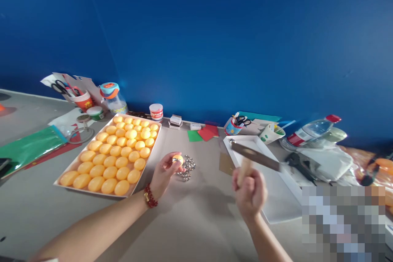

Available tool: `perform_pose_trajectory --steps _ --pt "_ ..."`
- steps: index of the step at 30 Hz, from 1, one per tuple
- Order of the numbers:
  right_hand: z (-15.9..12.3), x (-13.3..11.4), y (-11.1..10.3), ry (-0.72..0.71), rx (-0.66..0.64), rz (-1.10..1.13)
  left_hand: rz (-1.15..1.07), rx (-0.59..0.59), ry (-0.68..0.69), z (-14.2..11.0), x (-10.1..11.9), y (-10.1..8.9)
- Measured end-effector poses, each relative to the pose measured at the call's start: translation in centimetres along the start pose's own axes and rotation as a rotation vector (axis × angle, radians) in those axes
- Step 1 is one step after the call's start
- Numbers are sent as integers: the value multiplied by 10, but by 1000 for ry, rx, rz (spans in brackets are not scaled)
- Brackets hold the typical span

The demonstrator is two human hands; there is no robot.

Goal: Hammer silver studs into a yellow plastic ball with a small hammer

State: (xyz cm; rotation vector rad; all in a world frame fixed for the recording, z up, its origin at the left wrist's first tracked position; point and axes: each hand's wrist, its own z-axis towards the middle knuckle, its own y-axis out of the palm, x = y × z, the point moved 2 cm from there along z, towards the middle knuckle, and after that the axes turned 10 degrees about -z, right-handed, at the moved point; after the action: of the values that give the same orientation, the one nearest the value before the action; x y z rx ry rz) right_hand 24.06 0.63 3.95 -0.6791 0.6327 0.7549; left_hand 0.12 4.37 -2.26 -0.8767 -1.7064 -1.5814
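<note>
My left hand [165,172], with a dark red bead bracelet on the wrist, pinches an orange ping-pong ball [178,159] between thumb and fingers. A silvery band or piece shows across the ball; I cannot make out what it is. Just right of these fingers lies a loose pile of small shiny silver metal pieces [188,168]. My right hand [251,192] is wrapped round the wooden handle of a hammer [256,156], raised above the table with its metal head slightly blurred. At the left stands a white box [54,183] filled with rows of orange ping-pong balls [115,161].
Right of centre lies a shallow white tray [278,200] with a few silver pieces at its far corner. Red paper [208,132], green paper [194,136], pen cups and a plastic bottle [310,133] line the back. A green pouch [33,147] lies far left.
</note>
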Motion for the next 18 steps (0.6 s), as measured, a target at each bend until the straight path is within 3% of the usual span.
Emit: perform_pose_trajectory --steps 2,4,9,11,14,18 --pt "10 -4 -10 -25 244 261 23 -1 -2 -1 0 1" --pt "22 -9 -18 -22 367 414 37 -13 -3 -1 0 0" --pt "36 -18 -26 87 383 563 94 -54 26 -4 3 3" --pt "32 -19 -22 163 298 596 108 -68 30 -5 5 5" --pt "22 -18 -12 308 43 570 123 -79 17 -7 6 6" --pt "8 -14 -1 364 -390 251 84 -136 47 -5 3 2"
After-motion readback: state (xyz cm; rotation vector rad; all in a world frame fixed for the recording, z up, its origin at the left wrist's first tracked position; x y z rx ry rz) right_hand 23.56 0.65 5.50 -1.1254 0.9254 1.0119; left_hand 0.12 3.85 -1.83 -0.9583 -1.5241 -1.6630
